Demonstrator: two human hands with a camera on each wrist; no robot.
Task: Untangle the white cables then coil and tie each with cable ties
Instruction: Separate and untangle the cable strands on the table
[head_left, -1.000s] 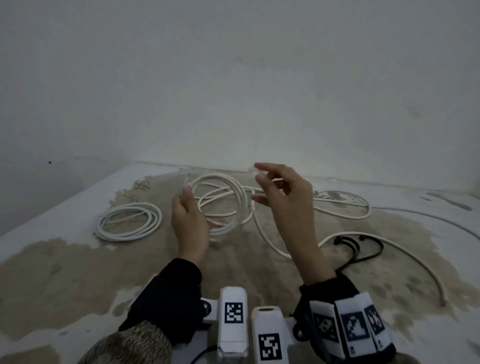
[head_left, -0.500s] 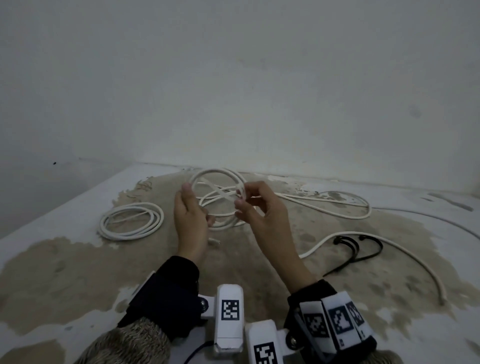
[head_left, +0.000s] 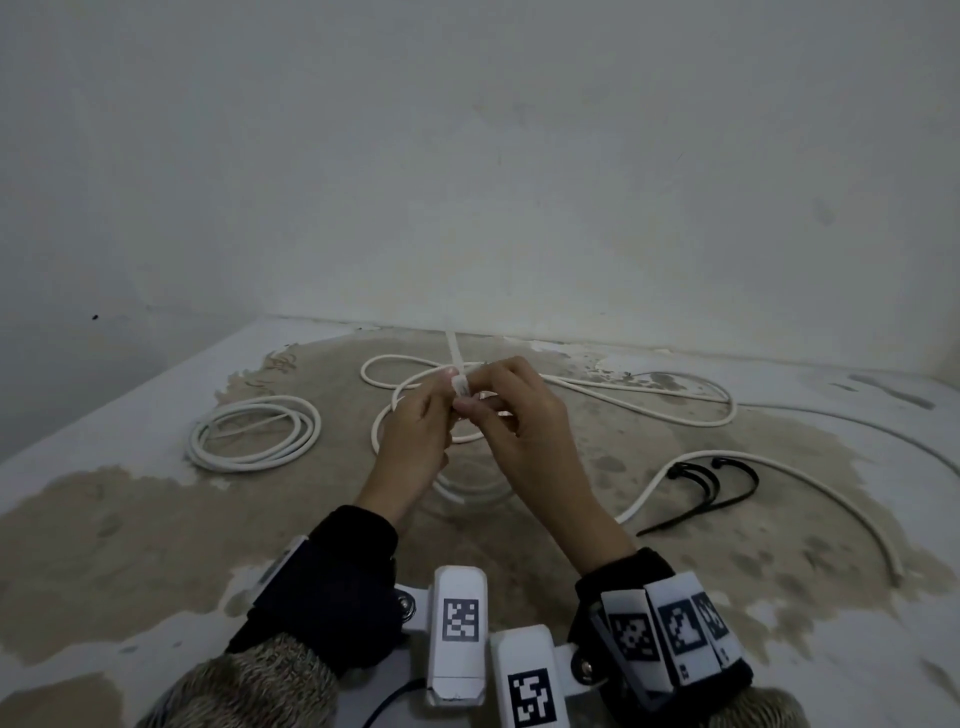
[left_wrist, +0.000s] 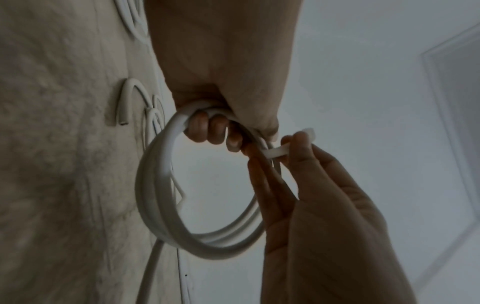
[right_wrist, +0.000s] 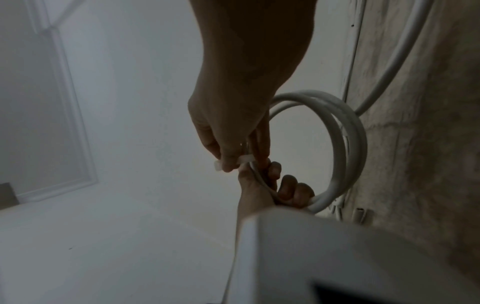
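The coil (left_wrist: 166, 185) hangs in the air above the table (head_left: 104, 519), a few round turns of smooth white cable. The left hand (head_left: 415, 441) has its fingers (left_wrist: 205, 131) curled through the ring and clenched round the bunched strands at the top. I judge the cable light and springy: it keeps its curve, yet the turns would likely fan apart if that clench slackened, so the best hold is right where the strands cross, as now. The right hand (head_left: 524, 436) pinches a white tie (left_wrist: 278, 151) between thumb and fingertips just beside the left fingers, the flat strip meeting the bundle there; whether it is threaded through its head I cannot tell. The tie looks thin, stiff and slick, a thing to grip near its end. A tail of cable (left_wrist: 148, 273) drops from the ring toward the table. On the table, to the left, lies a second coil (head_left: 254, 436), and beyond the hands a loose cable (head_left: 649, 405) sprawls in wide loops, its jacket matt and round. To the right, black ties (head_left: 717, 488) lie bent beside a further cable (head_left: 841, 499), which ends in a cut tip. The tabletop is rough, its white coat worn to patchy brown.
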